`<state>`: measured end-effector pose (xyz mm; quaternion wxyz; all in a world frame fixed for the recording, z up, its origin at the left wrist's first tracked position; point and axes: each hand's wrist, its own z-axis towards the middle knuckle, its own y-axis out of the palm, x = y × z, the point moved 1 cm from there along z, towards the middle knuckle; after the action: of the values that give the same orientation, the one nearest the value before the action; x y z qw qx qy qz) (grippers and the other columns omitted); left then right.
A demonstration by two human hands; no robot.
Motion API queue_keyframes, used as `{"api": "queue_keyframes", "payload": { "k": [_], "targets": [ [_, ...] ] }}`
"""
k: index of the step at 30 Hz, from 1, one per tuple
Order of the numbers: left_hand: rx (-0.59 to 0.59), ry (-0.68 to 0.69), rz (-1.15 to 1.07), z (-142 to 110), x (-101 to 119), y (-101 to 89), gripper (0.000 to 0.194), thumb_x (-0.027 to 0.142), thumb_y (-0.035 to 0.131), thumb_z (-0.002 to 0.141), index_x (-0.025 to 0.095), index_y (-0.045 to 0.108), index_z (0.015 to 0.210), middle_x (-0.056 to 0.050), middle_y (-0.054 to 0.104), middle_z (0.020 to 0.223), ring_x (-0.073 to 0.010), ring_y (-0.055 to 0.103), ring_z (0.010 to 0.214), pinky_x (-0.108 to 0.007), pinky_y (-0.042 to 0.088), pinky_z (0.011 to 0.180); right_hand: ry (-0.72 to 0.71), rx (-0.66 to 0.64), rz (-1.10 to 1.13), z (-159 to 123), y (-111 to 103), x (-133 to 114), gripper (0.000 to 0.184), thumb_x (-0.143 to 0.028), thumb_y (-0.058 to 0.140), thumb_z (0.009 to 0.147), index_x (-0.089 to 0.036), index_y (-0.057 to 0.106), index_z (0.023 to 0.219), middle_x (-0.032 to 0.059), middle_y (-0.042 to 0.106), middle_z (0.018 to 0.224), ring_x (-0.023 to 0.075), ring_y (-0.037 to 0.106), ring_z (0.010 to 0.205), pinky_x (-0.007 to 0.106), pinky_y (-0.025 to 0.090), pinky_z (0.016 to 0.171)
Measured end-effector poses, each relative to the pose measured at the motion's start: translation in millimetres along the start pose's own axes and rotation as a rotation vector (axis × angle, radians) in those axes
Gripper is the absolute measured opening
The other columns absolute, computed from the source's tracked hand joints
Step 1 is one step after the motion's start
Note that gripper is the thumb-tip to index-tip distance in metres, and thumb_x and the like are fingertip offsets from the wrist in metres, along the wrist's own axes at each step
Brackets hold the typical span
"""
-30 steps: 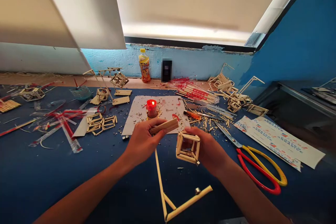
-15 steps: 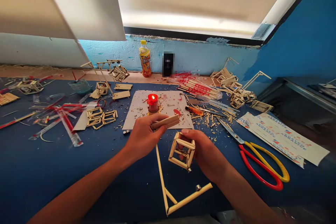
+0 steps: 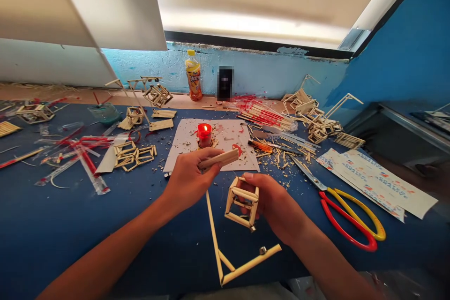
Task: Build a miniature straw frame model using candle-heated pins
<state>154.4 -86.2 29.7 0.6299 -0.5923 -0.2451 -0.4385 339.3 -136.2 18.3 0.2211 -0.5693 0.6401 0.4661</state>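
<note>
My left hand (image 3: pixel 190 176) is closed on a small flat panel of joined wooden sticks (image 3: pixel 225 157), pinched between thumb and fingers. In my right hand (image 3: pixel 272 199) is a cube-shaped frame of wooden sticks (image 3: pixel 242 194); my thumb rests on its top edge and some fingers show through it. A small metal piece (image 3: pixel 252 228) sits at the frame's lower corner. Below my hands lies an angled stick arm (image 3: pixel 251 264) with a short brace and a metal nut-like piece (image 3: pixel 263 250). Beyond the left hand, a lit red candle (image 3: pixel 204 134) stands on white card (image 3: pixel 183 140).
Scissors with red and yellow handles (image 3: pixel 351 218) and printed paper strips (image 3: pixel 383 183) lie right. An orange cutter (image 3: pixel 260 146) lies among stick scraps. Bundled sticks (image 3: pixel 267 117), finished stick frames (image 3: pixel 135 155), plastic wrappers (image 3: pixel 87 166) and a drink bottle (image 3: pixel 193 77) stand or lie around.
Both hands keep their holds. The left hand and its panel have shifted very slightly left, and the whole view has moved a little.
</note>
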Motion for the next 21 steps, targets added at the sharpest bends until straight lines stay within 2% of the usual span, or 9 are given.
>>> {"api": "queue_keyframes", "payload": {
  "k": [3, 8, 13, 21],
  "targets": [
    [0.006, 0.009, -0.012, -1, -1, 0.1, 0.022, 0.023, 0.067, 0.086, 0.026, 0.077, 0.105, 0.003, 0.08, 0.096, -0.0156, 0.069, 0.08, -0.023, 0.045, 0.065, 0.004, -0.014, 0.016, 0, -2, 4, 0.042, -0.057, 0.07, 0.075, -0.015, 0.067, 0.077, 0.0006, 0.059, 0.066, 0.0119, 0.052, 0.055, 0.024, 0.031, 0.05],
    [0.009, 0.008, -0.022, -2, -2, -1.1, 0.02, 0.024, 0.069, 0.086, 0.027, 0.077, 0.104, 0.005, 0.079, 0.091, -0.0144, 0.068, 0.077, -0.024, 0.046, 0.068, 0.006, -0.044, 0.076, -1, -2, 7, 0.043, -0.059, 0.073, 0.076, -0.017, 0.064, 0.072, -0.0005, 0.058, 0.064, 0.0107, 0.05, 0.054, 0.024, 0.031, 0.05],
    [-0.003, -0.011, -0.054, -2, -3, -1.4, 0.021, 0.024, 0.069, 0.086, 0.027, 0.077, 0.105, 0.004, 0.079, 0.096, -0.0154, 0.068, 0.082, -0.025, 0.047, 0.073, -0.018, -0.123, 0.149, -3, -4, 15, 0.048, -0.062, 0.075, 0.077, -0.017, 0.063, 0.067, 0.0004, 0.059, 0.063, 0.0121, 0.053, 0.055, 0.024, 0.034, 0.05],
    [-0.117, -0.127, -0.21, -1, -8, 1.4, 0.023, 0.027, 0.07, 0.083, 0.026, 0.076, 0.105, 0.002, 0.076, 0.095, -0.0172, 0.068, 0.081, -0.026, 0.047, 0.068, -0.095, -0.184, 0.309, -12, -7, 29, 0.037, -0.052, 0.07, 0.087, -0.015, 0.073, 0.083, 0.0022, 0.062, 0.071, 0.0124, 0.054, 0.06, 0.023, 0.041, 0.054]
  ]
}}
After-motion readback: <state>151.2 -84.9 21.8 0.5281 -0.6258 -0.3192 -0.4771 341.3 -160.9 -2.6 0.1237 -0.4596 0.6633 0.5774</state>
